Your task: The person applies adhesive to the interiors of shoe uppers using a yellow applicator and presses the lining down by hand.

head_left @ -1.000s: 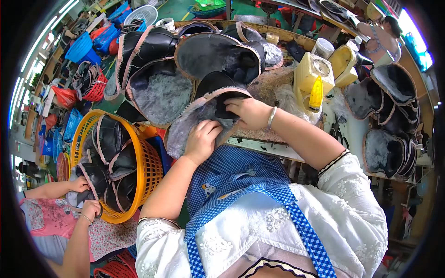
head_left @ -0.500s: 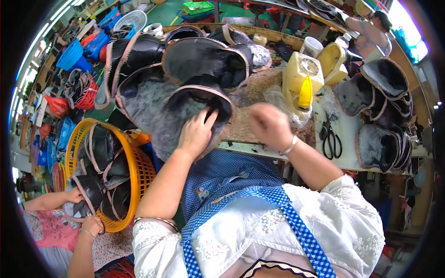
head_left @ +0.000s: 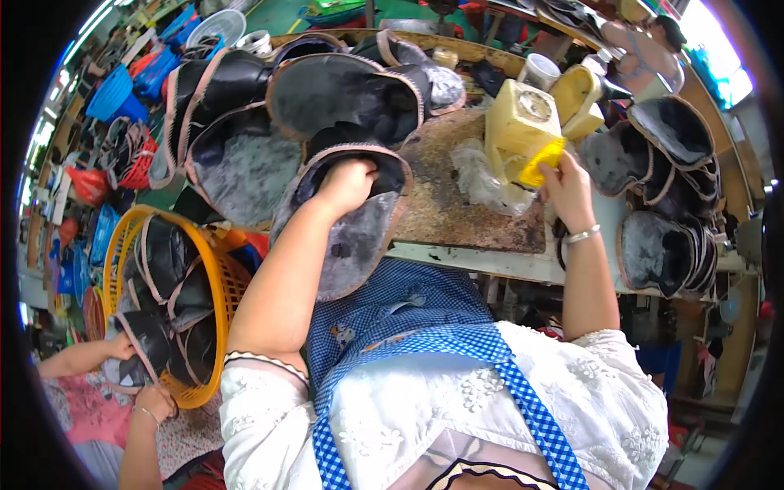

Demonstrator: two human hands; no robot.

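Observation:
A fur-lined black slipper (head_left: 347, 237) with pink stitching round its edge lies at the front of the bench. Curled inside its opening, my left hand (head_left: 349, 186) grips it, with some fingertips hidden by the upper. My right hand (head_left: 567, 192) is closed on a yellow ribbed plastic tool (head_left: 541, 163), whose exact kind I cannot make out. The tool is against the front of a cut-open cream plastic jug (head_left: 523, 122). Crumpled clear plastic (head_left: 482, 180) lies beside the jug.
More slippers (head_left: 245, 167) are heaped at the left, and stacks (head_left: 665, 253) stand at the right. A stained board (head_left: 457, 224) covers the bench middle. Scissors (head_left: 561, 249) are mostly hidden behind my right wrist. At lower left, a co-worker's hands (head_left: 151, 400) handle slippers at a yellow basket (head_left: 220, 318).
My right hand has moved right from over the board and taken hold of the yellow tool, which now tilts. My left hand has reached deeper into the slipper, which has turned more upright.

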